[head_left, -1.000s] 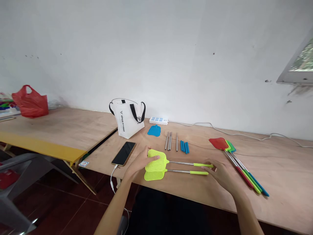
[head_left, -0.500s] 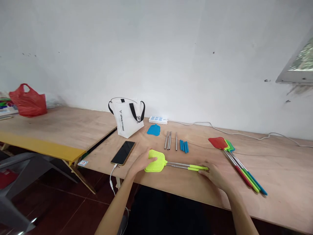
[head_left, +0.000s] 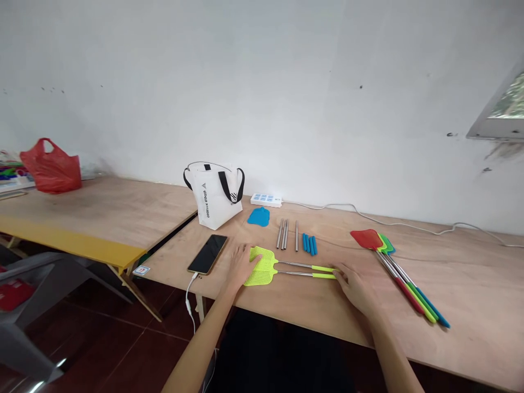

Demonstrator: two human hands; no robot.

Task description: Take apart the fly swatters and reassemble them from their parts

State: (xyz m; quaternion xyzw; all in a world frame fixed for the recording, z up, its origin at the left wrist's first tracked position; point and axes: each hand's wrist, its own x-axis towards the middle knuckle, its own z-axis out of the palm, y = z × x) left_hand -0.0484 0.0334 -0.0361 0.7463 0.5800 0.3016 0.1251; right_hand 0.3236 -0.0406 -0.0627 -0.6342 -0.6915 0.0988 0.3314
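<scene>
Two yellow-green fly swatters (head_left: 268,266) lie side by side on the plywood table (head_left: 311,305), mesh heads to the left, metal rods and green grips to the right. My left hand (head_left: 241,266) rests with its fingers flat against the left edge of the mesh heads. My right hand (head_left: 355,285) touches the ends of the green grips (head_left: 324,272), its fingers curled loosely around them.
A black phone (head_left: 207,254) on a white cable lies left of the swatters. Behind are a white tote bag (head_left: 215,199), a blue swatter head (head_left: 258,217), metal rods (head_left: 285,234), blue grips (head_left: 309,244) and a power strip (head_left: 266,200). Red, green and blue swatters (head_left: 399,275) lie at right. A red bag (head_left: 51,167) sits far left.
The two yellow-green swatters were slid away from me and their heads and handles brought closer together. Both hands moved with them.
</scene>
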